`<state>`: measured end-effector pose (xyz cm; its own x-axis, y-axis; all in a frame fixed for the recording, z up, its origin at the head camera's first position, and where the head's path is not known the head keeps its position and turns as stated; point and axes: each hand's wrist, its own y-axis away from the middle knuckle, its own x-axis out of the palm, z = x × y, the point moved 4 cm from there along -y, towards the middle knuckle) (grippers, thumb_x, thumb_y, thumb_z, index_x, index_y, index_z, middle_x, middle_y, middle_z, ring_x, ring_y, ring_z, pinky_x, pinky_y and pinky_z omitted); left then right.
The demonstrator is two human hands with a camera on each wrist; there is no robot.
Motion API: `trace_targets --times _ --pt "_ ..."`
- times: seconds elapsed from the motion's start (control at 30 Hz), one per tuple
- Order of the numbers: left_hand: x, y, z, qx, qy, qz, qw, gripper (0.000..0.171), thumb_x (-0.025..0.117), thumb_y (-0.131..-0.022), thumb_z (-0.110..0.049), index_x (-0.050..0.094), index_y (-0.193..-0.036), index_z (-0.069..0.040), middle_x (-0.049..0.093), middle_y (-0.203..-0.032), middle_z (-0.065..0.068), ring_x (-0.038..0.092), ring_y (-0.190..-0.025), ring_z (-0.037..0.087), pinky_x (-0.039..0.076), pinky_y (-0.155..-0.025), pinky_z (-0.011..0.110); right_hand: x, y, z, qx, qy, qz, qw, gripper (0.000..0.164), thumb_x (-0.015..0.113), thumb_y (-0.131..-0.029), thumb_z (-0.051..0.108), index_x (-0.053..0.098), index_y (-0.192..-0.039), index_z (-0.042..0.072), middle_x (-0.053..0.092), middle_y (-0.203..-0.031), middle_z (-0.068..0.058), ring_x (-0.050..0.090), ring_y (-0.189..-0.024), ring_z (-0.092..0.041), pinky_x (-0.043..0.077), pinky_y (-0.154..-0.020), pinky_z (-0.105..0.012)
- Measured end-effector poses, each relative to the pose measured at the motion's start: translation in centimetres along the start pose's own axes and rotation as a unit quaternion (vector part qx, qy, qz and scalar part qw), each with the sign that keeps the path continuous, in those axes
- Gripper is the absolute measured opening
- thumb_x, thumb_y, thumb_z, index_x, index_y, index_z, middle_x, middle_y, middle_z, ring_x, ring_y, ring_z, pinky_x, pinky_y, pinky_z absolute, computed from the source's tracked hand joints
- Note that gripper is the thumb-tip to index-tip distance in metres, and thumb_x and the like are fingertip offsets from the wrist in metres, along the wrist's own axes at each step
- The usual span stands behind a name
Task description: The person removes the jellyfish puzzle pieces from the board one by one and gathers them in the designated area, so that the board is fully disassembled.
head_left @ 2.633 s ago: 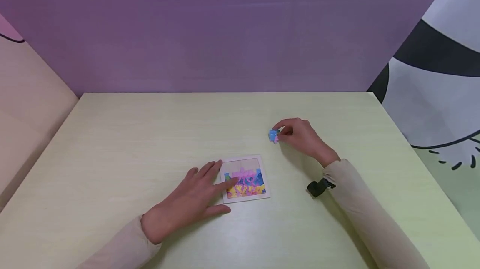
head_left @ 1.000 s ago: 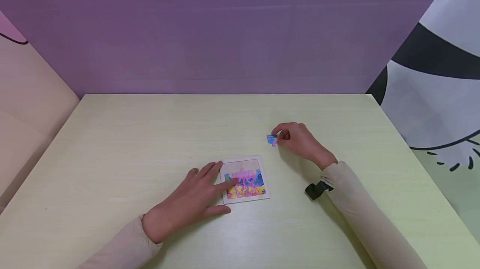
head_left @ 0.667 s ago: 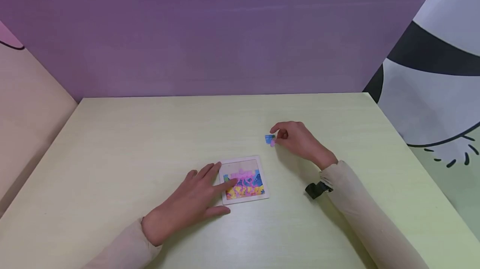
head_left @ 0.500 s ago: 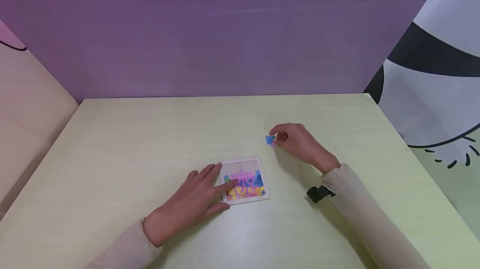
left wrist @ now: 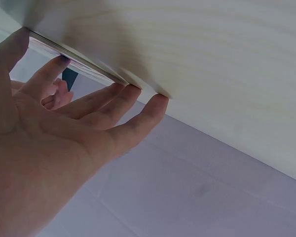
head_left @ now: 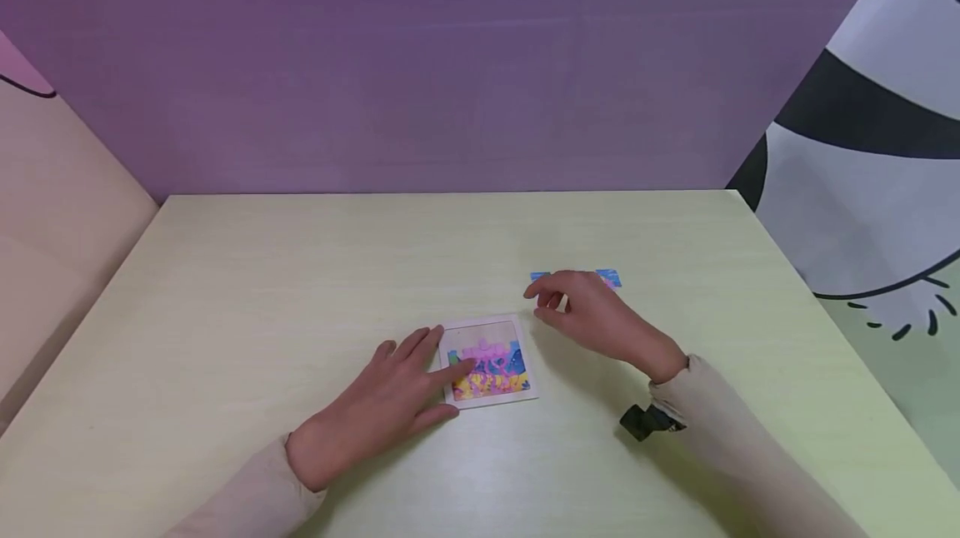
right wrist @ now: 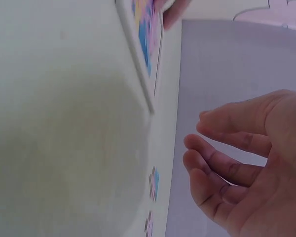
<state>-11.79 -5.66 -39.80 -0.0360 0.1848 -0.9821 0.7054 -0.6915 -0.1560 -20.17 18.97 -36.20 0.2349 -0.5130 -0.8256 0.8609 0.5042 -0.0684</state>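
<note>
A square puzzle board (head_left: 491, 401) with a pale frame lies on the table, its lower part filled with a pink, blue and yellow picture and its upper part bare. My left hand (head_left: 382, 409) rests at its left side, fingers spread, index finger on the picture. In the left wrist view the fingertips of that left hand (left wrist: 84, 118) touch the board's edge and the tabletop. My right hand (head_left: 592, 313) hovers beyond the board's right corner, thumb and fingers apart with nothing between them. Behind it lie two puzzle pieces, a blue one (head_left: 539, 276) and a blue-and-pink one (head_left: 609, 277), both partly hidden.
The pale wooden table (head_left: 300, 263) meets a purple wall (head_left: 450, 63) at its back edge. A black wrist device (head_left: 648, 421) sits at the right sleeve. Side panels stand left and right, the right one (head_left: 862, 188) bearing a black-and-white cartoon.
My right hand has let go of the blue-and-pink puzzle piece and moved toward me. The second piece now shows behind the hand. My left hand stays on the board.
</note>
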Motion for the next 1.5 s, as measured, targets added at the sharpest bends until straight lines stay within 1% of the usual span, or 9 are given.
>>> trace_targets --times 0.1,0.23,0.4,0.5,0.7,0.9,1.1,1.3,1.5 --pt "0.0 -0.1 0.1 0.000 0.002 0.000 1.0000 0.049 0.063 -0.094 -0.050 0.060 -0.139 -0.029 0.049 -0.143 0.024 0.048 -0.129 0.038 0.047 -0.089 0.057 0.5 0.4 0.9 -0.007 0.000 0.008 1.000 0.017 0.066 -0.094 0.009 0.073 -0.109 0.006 0.068 -0.092 0.006 0.060 -0.086 -0.011 0.052 -0.074 -0.032" --pt "0.1 -0.2 0.0 -0.002 0.009 0.006 0.9999 0.049 0.062 -0.095 -0.049 0.059 -0.140 -0.029 0.047 -0.145 0.024 0.047 -0.131 0.040 0.046 -0.091 0.059 1.3 1.0 1.9 -0.006 -0.019 0.030 0.999 0.018 0.067 -0.094 0.011 0.073 -0.111 0.007 0.068 -0.095 0.006 0.060 -0.088 -0.011 0.052 -0.078 -0.033" --pt "0.0 -0.2 -0.1 0.008 -0.005 -0.002 0.9999 0.049 0.063 -0.095 -0.048 0.059 -0.140 -0.029 0.048 -0.144 0.024 0.047 -0.130 0.039 0.047 -0.091 0.058 2.4 1.7 2.7 -0.002 -0.030 0.047 0.998 0.021 0.068 -0.094 0.012 0.072 -0.115 0.008 0.069 -0.105 0.002 0.060 -0.095 -0.014 0.052 -0.082 -0.034" --pt "-0.3 -0.1 0.0 0.013 -0.009 -0.005 0.9999 0.049 0.063 -0.095 -0.046 0.059 -0.140 -0.029 0.049 -0.144 0.024 0.047 -0.131 0.038 0.047 -0.091 0.057 3.0 1.8 3.0 -0.003 -0.009 0.049 0.999 0.023 0.069 -0.094 0.011 0.071 -0.116 0.007 0.069 -0.108 0.000 0.060 -0.098 -0.017 0.052 -0.085 -0.036" --pt "-0.5 0.0 0.3 0.011 0.000 0.010 0.9999 0.050 0.065 -0.095 -0.043 0.058 -0.142 -0.027 0.047 -0.146 0.024 0.045 -0.132 0.038 0.046 -0.091 0.056 4.1 1.6 3.4 -0.008 0.038 0.063 0.997 0.026 0.072 -0.090 0.006 0.071 -0.116 0.004 0.068 -0.108 -0.002 0.060 -0.101 -0.020 0.051 -0.090 -0.039" --pt "-0.3 -0.1 0.7 0.009 0.014 0.022 0.9996 0.049 0.063 -0.097 -0.040 0.056 -0.143 -0.026 0.045 -0.149 0.020 0.043 -0.134 0.041 0.043 -0.093 0.059 4.7 1.5 3.6 -0.013 0.073 0.072 0.995 0.028 0.076 -0.086 0.006 0.072 -0.114 0.004 0.065 -0.106 -0.003 0.056 -0.103 -0.020 0.053 -0.088 -0.036" --pt "0.3 -0.2 0.5 0.013 0.012 0.043 0.9989 0.047 0.058 -0.101 -0.036 0.053 -0.145 -0.024 0.044 -0.151 0.019 0.042 -0.135 0.047 0.042 -0.095 0.063 5.0 1.7 3.5 -0.023 0.088 0.062 0.994 0.027 0.076 -0.086 0.004 0.073 -0.113 0.005 0.063 -0.103 -0.002 0.054 -0.098 -0.017 0.052 -0.083 -0.033" --pt "0.2 -0.1 0.7 0.012 -0.009 0.046 0.9988 0.042 0.055 -0.102 -0.034 0.055 -0.144 -0.030 0.044 -0.151 0.020 0.041 -0.136 0.047 0.042 -0.096 0.064 5.1 1.5 3.6 -0.031 0.078 0.056 0.995 0.026 0.075 -0.086 0.003 0.073 -0.112 0.005 0.063 -0.102 -0.001 0.054 -0.096 -0.016 0.052 -0.082 -0.032" --pt "0.6 -0.2 0.4 0.010 0.009 0.039 0.9991 0.042 0.056 -0.102 -0.032 0.054 -0.144 -0.031 0.043 -0.151 0.020 0.040 -0.137 0.047 0.040 -0.099 0.065 5.1 1.7 3.3 -0.008 0.060 0.060 0.996 0.025 0.075 -0.086 0.002 0.073 -0.110 0.006 0.062 -0.099 0.000 0.053 -0.094 -0.015 0.051 -0.080 -0.030"
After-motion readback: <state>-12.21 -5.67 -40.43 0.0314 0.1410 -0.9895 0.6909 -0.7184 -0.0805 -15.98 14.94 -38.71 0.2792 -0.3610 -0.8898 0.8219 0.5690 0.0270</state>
